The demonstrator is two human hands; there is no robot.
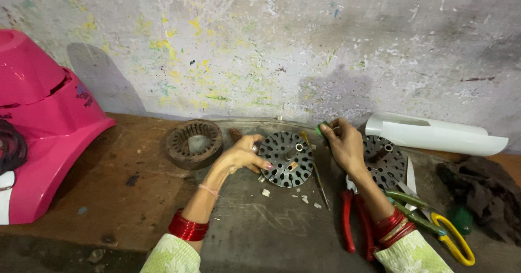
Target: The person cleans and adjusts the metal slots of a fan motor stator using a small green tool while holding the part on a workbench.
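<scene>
Fingers of the left hand (242,154) curl around the rim of a dark round slotted metal rotor disc (286,158), which lies flat on the grey work surface (260,229). Right hand (344,145) pinches a small green roll (322,127) just beyond that disc, above red-handled pliers (347,218).

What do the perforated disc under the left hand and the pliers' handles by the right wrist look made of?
The perforated disc looks like dark, dull metal: grey sheen, punched slots, steel-coloured hub. The pliers' handles seem glossy red plastic or rubber sleeving, smooth and evenly coloured; which of the two, I cannot tell.
</scene>
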